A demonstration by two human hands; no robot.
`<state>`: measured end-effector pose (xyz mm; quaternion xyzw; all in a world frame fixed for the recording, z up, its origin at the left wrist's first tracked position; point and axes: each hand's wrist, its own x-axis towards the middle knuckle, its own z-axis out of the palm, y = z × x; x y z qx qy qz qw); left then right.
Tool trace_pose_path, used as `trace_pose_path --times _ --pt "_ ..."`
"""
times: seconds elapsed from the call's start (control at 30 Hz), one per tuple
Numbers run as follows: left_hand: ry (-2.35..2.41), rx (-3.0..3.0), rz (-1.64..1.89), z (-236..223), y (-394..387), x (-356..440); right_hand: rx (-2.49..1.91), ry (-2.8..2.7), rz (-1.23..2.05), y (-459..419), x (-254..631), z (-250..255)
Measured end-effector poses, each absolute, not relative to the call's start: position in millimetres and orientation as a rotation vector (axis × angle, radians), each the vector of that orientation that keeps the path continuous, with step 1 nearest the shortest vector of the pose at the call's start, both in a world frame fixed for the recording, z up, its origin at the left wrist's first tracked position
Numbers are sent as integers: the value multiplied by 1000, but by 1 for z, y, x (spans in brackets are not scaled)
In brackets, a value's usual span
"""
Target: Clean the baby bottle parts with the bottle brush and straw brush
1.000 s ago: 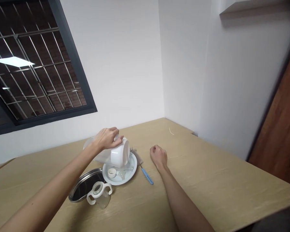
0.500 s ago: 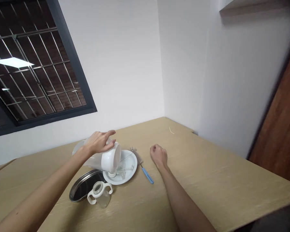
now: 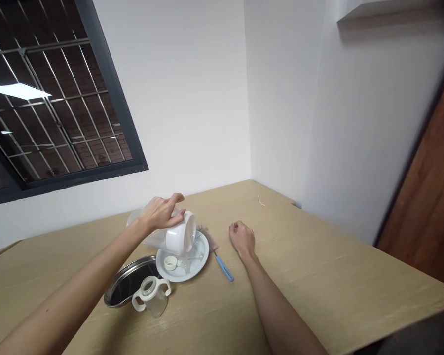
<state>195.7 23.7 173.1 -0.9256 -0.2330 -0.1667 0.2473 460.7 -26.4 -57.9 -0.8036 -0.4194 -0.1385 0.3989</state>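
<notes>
My left hand [image 3: 163, 213] grips a clear plastic jug with a white end [image 3: 178, 236], tipped on its side. Its white end hangs over a white plate [image 3: 198, 268]. On that plate lie a white ring [image 3: 170, 263] and small clear pieces, partly hidden by the jug. My right hand [image 3: 242, 236] rests on the table as a loose fist, with nothing visible in it. Closest to it is a bottle brush [image 3: 224, 267] with a blue handle, its bristles by the plate's far edge.
A shiny oval metal tray [image 3: 113, 298] lies left of the plate. In front of it stands a clear baby bottle [image 3: 156, 304] with two white handles. A thin pale strand [image 3: 261, 200] lies far back on the wooden table [image 3: 303, 276]. Walls and a barred window rise behind.
My left hand has carried the jug to the right, and the white ring on the plate now shows in full. My right hand stays in place.
</notes>
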Motion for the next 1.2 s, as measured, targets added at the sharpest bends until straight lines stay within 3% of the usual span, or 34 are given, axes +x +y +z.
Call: trace_pose_path --times 0.37,0.83,1.2 --pt "-621 -2436 -425 169 29 167 -2029 -1050 -298 -26 461 -57" --pt "-549 -2436 -429 157 29 207 -2029 -1057 -309 -28 460 -56" --pt "-731 -2376 -549 180 42 142 -2023 -1055 -300 -27 460 -57"
